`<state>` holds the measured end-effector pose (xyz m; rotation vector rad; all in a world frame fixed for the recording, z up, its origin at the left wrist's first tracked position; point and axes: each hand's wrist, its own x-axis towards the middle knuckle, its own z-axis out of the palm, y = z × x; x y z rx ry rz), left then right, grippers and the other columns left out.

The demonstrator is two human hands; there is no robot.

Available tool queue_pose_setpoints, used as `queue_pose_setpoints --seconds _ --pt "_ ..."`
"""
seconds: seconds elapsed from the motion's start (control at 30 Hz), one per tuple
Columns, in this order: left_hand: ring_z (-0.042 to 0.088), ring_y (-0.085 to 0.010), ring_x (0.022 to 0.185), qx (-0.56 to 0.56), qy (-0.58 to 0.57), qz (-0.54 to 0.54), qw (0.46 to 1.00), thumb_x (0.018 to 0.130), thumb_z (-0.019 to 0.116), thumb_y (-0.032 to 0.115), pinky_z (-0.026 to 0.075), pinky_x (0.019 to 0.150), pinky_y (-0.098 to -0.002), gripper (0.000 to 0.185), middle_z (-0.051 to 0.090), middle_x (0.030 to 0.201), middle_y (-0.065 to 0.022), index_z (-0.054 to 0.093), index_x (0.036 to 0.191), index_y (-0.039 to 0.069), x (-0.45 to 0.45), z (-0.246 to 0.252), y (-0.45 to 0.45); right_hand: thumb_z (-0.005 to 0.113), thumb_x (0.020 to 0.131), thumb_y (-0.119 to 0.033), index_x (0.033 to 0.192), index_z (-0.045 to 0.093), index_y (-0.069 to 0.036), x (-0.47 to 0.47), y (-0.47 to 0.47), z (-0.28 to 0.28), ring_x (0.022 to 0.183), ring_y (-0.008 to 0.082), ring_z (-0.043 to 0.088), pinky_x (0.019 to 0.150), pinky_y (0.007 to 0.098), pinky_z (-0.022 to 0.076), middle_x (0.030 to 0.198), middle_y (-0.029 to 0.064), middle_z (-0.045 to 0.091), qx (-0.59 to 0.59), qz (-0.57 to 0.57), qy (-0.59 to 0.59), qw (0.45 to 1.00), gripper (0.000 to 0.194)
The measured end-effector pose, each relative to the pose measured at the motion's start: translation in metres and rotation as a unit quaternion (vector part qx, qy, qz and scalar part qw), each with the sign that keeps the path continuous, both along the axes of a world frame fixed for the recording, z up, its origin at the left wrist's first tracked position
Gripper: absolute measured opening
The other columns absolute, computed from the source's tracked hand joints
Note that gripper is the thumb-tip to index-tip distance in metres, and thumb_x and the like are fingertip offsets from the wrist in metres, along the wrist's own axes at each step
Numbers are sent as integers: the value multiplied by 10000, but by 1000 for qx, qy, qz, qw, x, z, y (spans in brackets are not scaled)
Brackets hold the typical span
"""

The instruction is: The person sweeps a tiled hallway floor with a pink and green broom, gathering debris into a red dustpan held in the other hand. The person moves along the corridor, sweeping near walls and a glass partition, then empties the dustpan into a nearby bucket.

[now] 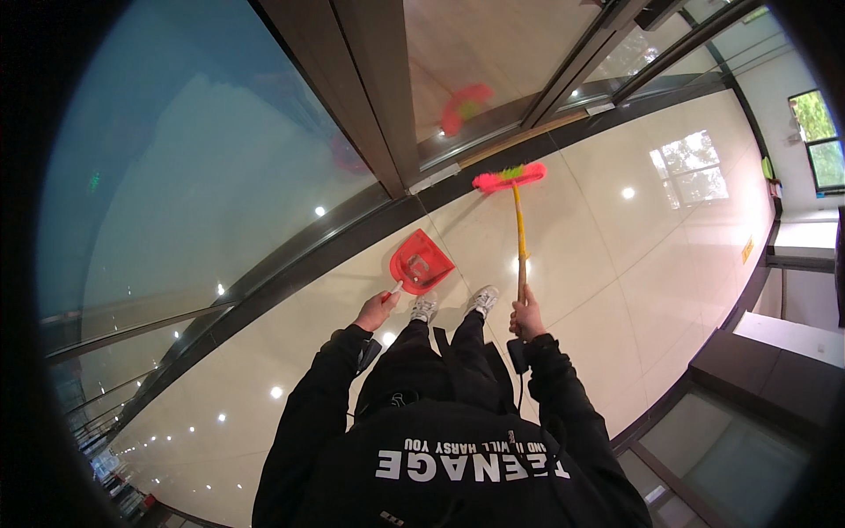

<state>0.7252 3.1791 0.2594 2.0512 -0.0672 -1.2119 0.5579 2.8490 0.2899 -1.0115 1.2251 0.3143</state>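
My left hand (378,310) is closed around the handle of a red plastic dustpan (421,263), whose pan is in front of my left shoe, with some grey debris in it. Whether the pan touches the floor, I cannot tell. My right hand (527,318) grips the yellow and brown stick of a broom (510,177) with pink and green bristles. The broom head lies ahead and to the right of the dustpan, apart from it, close to the dark border strip below the glass doors.
Glossy beige floor tiles (581,264) reflect the ceiling lights. Glass doors with a brown metal frame (376,86) stand ahead and to the left. A dark cabinet (769,376) is at the right, and a wall with a window (818,138) at the far right.
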Motion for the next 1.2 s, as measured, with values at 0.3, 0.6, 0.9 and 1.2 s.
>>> queue_pose_setpoints --seconds 0.3,0.6,0.9,1.2 --pt "516 -146 688 -24 22 -15 999 826 434 531 455 618 -289 498 527 753 -44 521 830 41 8 -2 6 433 853 -71 1382 149 -254 -116 65 61 347 118 378 307 274 337 482 -4 339 -16 86 41 995 628" --pt "509 -132 659 -40 67 -46 996 788 425 610 451 607 -275 565 518 786 -34 522 835 56 22 -5 10 448 852 -87 1356 214 -226 -37 36 25 358 115 332 327 272 323 488 -12 323 11 -44 28 999 573" --pt "506 -132 653 -41 68 -79 994 779 439 614 448 611 -274 575 527 778 -33 531 851 51 30 0 12 496 728 -39 1348 248 -182 -99 80 44 549 308 581 501 410 468 742 203 576 -286 207 90 931 683" --pt "483 -126 609 -49 79 -124 988 783 447 614 435 590 -269 582 502 745 -24 527 834 39 37 -12 14 426 848 -56 1361 204 -197 -68 81 24 337 107 321 302 265 281 473 -32 259 -26 -114 -2 993 577"
